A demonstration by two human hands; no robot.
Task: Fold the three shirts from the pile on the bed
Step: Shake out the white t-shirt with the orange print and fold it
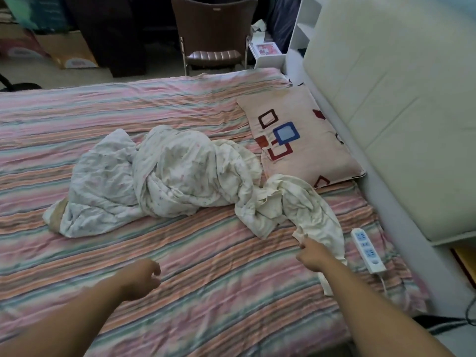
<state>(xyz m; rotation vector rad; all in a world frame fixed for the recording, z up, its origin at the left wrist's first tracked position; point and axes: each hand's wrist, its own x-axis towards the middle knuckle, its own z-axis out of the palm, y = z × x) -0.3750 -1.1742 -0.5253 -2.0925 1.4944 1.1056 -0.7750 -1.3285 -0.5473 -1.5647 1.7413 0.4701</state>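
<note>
A crumpled pile of pale shirts [167, 173] lies in the middle of the striped bed [206, 279]. One cream shirt [304, 210] trails off the pile's right end toward me. My right hand [313, 255] is at that shirt's near edge, its fingers curled and pinching the cloth. Over the bare sheet in front of the pile hovers my left hand [143, 275], loosely curled with its fingers apart and nothing in it. I cannot separate the garments in the pile from one another.
A patterned pillow [301, 135] lies right of the pile against the padded headboard [386, 99]. A white power strip [367, 249] rests on the bed's right edge beside my right hand. A brown chair [213, 34] stands beyond the bed.
</note>
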